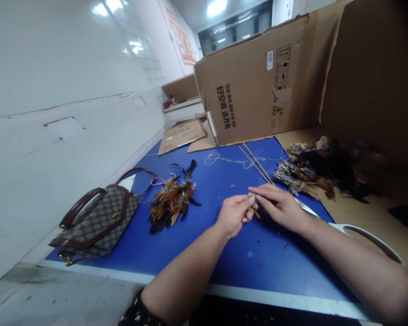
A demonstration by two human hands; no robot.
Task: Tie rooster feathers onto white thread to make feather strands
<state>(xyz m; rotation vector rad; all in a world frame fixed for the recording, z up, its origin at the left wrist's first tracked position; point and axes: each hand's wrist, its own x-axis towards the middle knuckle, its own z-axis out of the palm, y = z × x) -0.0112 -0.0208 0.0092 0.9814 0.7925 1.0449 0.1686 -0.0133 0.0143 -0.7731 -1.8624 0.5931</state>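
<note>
The left hand [236, 213] has thumb and forefinger clamped on a small pale piece [252, 195]. The right hand [280, 206] meets the same piece with its fingertips; whether it grips or merely touches cannot be told. The piece is largely covered by the fingers and its nature cannot be established; a thin brownish tip protrudes below. Both hands are above the blue table [204, 258].

Beside the right hand, scissors [338, 226] are partly concealed by the wrist and forearm; one blade and a white handle show. Two narrow strips [259, 165] run behind that hand, crossed by tangled thread [238, 161]. A feather heap [313, 167] lies to the right, its far end lost in shadow, individual feathers indistinguishable. To the left, a brown-and-black feather bundle [172, 199] lies near a patterned handbag [105, 219]. Behind stands a large cardboard box [255, 95], its right portion dark.
</note>
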